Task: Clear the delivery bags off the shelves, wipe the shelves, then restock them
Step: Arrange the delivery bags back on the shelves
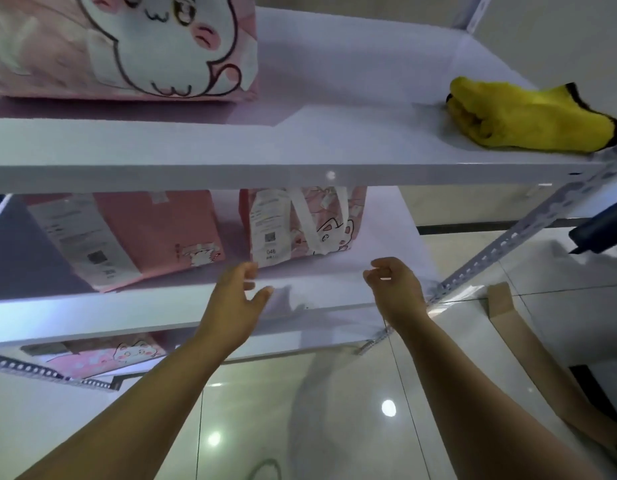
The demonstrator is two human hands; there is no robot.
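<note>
Hands at the middle shelf (386, 237), both empty: left hand (239, 292) open, right hand (393, 285) loosely curled. Bag 046 (300, 226) stands just beyond, touching neither. To move it, you likely grip both sides and keep it upright. Cloth (528, 119) lies on the top shelf, right.

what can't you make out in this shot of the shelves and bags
- Head view: print on the white receipt label of the pink cat-print delivery bag is too blurred to read, apart from 046.
- That bag's top is hidden behind the white upper shelf board.
- The big pink cartoon bag is cut off by the top edge.
</note>
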